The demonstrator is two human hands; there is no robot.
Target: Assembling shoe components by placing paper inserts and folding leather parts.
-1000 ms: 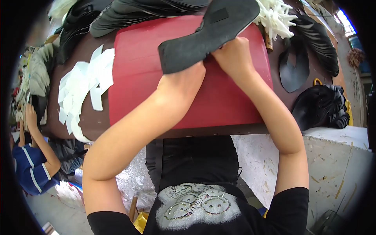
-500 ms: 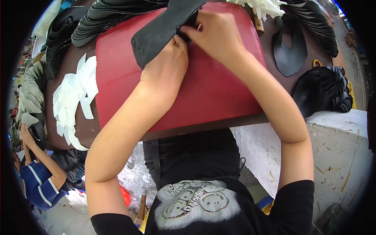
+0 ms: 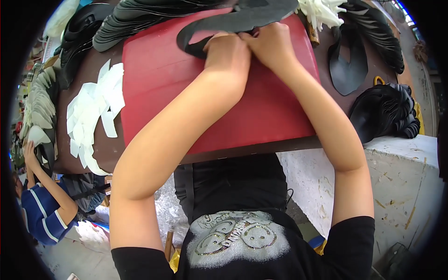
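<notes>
Shifted toward two o'clock since earlier, the black piece [image 3: 233, 21] spanned twelve o'clock over the red mat [image 3: 275, 112], pinched by the right hand [image 3: 272, 43] seemingly for steadiness; how the left hand [image 3: 228, 48] gripped, I could not tell.

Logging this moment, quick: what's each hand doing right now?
Left hand: closed on the black piece, fingertips mostly hidden.
Right hand: closed, gripping the same piece's near edge.
</notes>
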